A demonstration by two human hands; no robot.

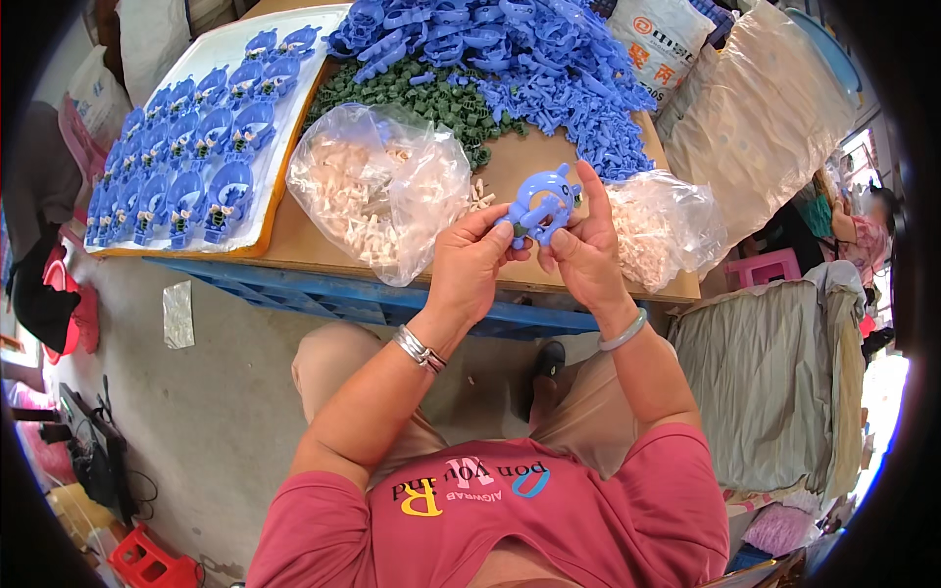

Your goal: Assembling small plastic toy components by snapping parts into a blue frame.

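Observation:
A blue plastic toy figure point(545, 199) with a rounded, hollow head is held up between my two hands, over the table's near edge. My left hand point(469, 263) pinches its lower left side between thumb and fingers. On the other side my right hand point(590, 257) grips it with the thumb low on the body, the index finger pointing up. A bit of dark green shows at the figure's lower part; fingers hide some of the rest. Nearest to my left hand lies a clear bag of small beige parts point(358, 191); beside my right hand is another bag of beige parts point(652, 230).
A white tray point(284, 39) at the left bears rows of assembled blue figures point(229, 191). Heaped blue parts point(490, 49) and dark green parts point(417, 113) cover the table's far side. A white sack point(659, 44) stands behind at the right; a red stool point(152, 561) is at lower left.

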